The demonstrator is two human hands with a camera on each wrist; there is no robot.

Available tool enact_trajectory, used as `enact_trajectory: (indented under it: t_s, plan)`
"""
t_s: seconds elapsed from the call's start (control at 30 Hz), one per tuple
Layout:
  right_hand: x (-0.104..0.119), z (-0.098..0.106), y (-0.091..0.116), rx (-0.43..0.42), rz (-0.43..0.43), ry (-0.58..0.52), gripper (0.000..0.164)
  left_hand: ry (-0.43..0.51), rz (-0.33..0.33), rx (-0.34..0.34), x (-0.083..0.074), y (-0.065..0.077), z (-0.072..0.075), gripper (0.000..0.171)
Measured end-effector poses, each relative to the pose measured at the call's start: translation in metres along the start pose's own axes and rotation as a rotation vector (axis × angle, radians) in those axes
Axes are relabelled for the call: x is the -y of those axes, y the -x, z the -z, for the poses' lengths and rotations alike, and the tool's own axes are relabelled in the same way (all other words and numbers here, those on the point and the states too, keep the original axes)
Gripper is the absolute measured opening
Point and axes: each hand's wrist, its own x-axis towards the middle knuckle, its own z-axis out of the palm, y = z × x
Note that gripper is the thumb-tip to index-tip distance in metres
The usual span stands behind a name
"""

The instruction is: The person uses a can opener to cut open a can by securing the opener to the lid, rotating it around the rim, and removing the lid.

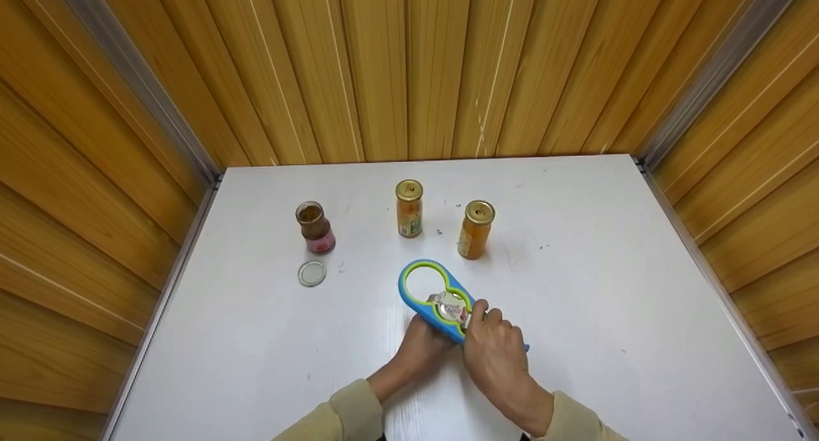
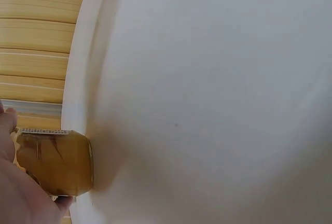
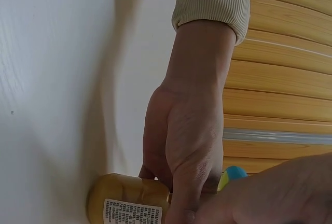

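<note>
Fingers point(image 1: 493, 315) gripping on both sides: held jar point(image 2: 54, 164) below, opener point(image 1: 455, 283) on top

Starting left of centre in the head view: open jar point(image 1: 315, 228), standing, pink label low down; just below in the frame, loose lid point(image 1: 312, 273) lying flat on the desk point(image 1: 224, 338). Apparently one opening done there. Near the centre, higher up: first gold-lidded jar point(image 1: 409, 209), standing closed.

Below centre: left hand point(image 1: 421, 340) curled round the held jar, with amber contents showing at lower left of the left wrist view. Contact between base and desk hard to tell. Over the jar, blue and green opener slanting toward lower right, bigger ring empty, smaller ring around the printed lid point(image 1: 451, 308). At right of centre, higher up: second gold-lidded jar point(image 1: 477, 230), standing closed, apart from both hands. Below, right hand point(image 1: 498, 348) closed over the opener's lower right end, blue tip poking out beyond.

Likely step: seating the opener on the lid or beginning to twist; cannot tell which. Next move probably calls for holding the jar firm with the left, pressing the ring snug and turning with the right. Could slip if loosely seated.
</note>
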Motion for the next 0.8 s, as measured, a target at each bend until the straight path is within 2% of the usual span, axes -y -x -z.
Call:
enact_trajectory:
  t_s: [0.13,0.27,0.43,0.57,0.7,0.8]
  plan:
    - [0.000,0.001,0.001,0.039,0.001,-0.039,0.048,0.030,-0.002,0.030,0.001,0.003,0.004,0.063]
    - [-0.002,0.001,0.001,0.044,0.011,-0.073,0.049,0.021,0.027,0.047,0.000,0.003,0.007,0.064]
    - [-0.005,0.002,0.004,0.036,0.024,-0.087,0.052,0.014,0.091,0.072,-0.001,0.003,0.008,0.067]
    - [-0.007,0.004,0.007,0.061,0.026,-0.091,0.054,0.093,0.156,0.090,-0.001,0.002,0.008,0.075]
    - [-0.010,0.005,0.011,0.087,0.051,-0.105,0.056,0.151,0.206,0.150,-0.003,0.005,0.012,0.087]
    - [-0.014,0.007,0.014,0.109,0.076,-0.117,0.060,0.091,0.195,0.248,-0.004,0.006,0.018,0.079]
